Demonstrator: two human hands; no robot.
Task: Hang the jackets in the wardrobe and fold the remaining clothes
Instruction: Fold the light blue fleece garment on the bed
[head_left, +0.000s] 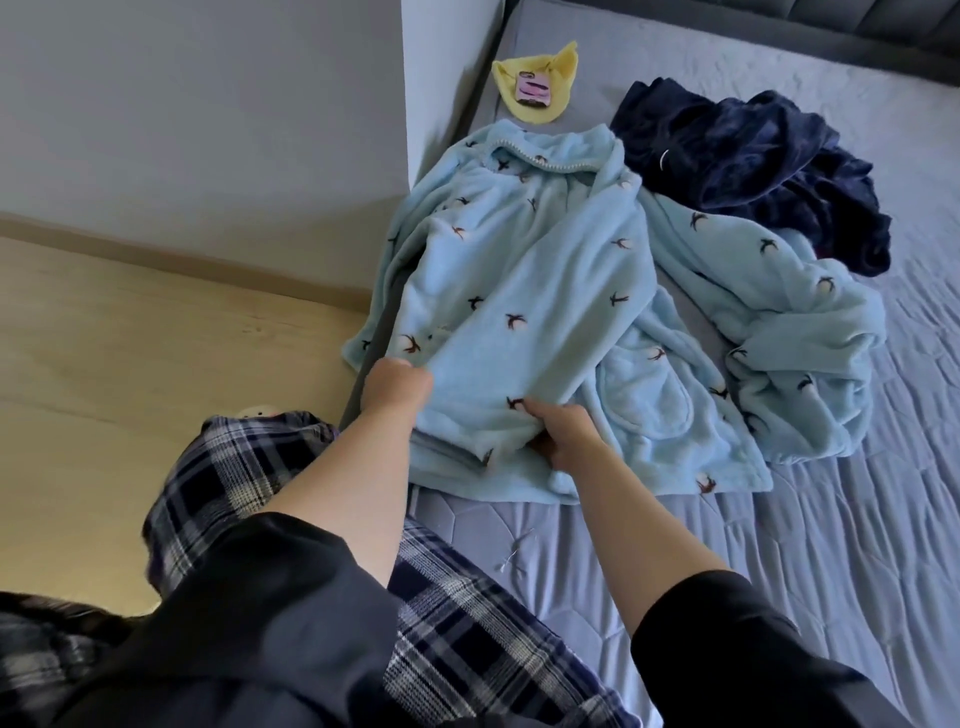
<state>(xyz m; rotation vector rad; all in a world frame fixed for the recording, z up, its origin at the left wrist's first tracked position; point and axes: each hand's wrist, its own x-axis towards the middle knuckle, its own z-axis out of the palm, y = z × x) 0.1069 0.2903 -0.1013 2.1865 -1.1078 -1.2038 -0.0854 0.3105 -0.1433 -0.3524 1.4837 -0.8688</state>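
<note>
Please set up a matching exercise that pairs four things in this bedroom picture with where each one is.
Things:
1. light blue robe
2. dark navy garment
3. yellow cloth
4. pink item

Places:
A. bunched at the far side of the bed, untouched
B. lying on the yellow cloth
C. near the bed's far corner by the wall
D. gripped by the left hand and right hand

Pairs: 1-D, 2-A, 3-C, 4-B
</note>
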